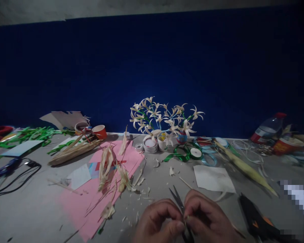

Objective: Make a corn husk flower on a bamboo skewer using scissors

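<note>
My left hand [159, 221] and my right hand [208, 216] meet at the bottom of the head view, fingers bent and tips pinched close together. A tiny pale bit shows at the fingertips, too small to name. Scissors [177, 196] show between the hands, blades pointing away and partly apart, with the fingers covering their middle. Whether they lie on the table or are held, I cannot tell. Just beyond my right hand are a thin pale stick [185, 182] and a white sheet [214, 178]. Pale scraps [148, 191] are scattered beyond my left hand.
Pale husk-like flowers [155, 113] stand in small pots at the back. Pink paper [76, 207] bears dried husks [106, 165]. Green ribbon [177, 153] lies near a spool [196, 153]. A black glue gun [255, 216] is at right, a tilted bottle [268, 128] behind. Black cable [17, 187] lies left.
</note>
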The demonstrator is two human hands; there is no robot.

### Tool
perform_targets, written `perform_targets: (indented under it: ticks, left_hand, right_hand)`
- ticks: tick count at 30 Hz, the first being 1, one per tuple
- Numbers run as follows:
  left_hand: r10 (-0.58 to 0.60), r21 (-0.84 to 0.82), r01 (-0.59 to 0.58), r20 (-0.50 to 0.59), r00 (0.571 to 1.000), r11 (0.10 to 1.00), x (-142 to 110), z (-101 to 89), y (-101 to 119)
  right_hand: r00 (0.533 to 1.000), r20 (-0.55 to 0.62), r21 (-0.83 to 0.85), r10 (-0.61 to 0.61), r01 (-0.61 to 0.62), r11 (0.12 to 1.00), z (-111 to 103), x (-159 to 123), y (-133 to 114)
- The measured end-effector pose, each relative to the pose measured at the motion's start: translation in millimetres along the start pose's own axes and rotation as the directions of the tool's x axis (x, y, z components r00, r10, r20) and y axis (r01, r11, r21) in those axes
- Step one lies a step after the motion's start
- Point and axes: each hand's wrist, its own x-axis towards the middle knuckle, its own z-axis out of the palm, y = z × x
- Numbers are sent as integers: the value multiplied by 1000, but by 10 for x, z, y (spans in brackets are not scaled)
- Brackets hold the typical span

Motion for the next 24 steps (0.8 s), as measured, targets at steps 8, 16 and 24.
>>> perform_targets:
  ticks: [8,16,24]
  left_hand:
    - [146,196,-135,-41,988,971,-69,7,-10]
    - [344,489,-281,-41,938,826,-68,87,99]
    - [-152,-183,146,-20,988,972,-30,101,-2]
  right_hand:
    - [997,20,56,76,-77,995,41,-9,-7]
    - [999,14,-11,36,-36,999,41,-13,-90]
    - [996,-69,117,60,-51,992,113,-24,-3]
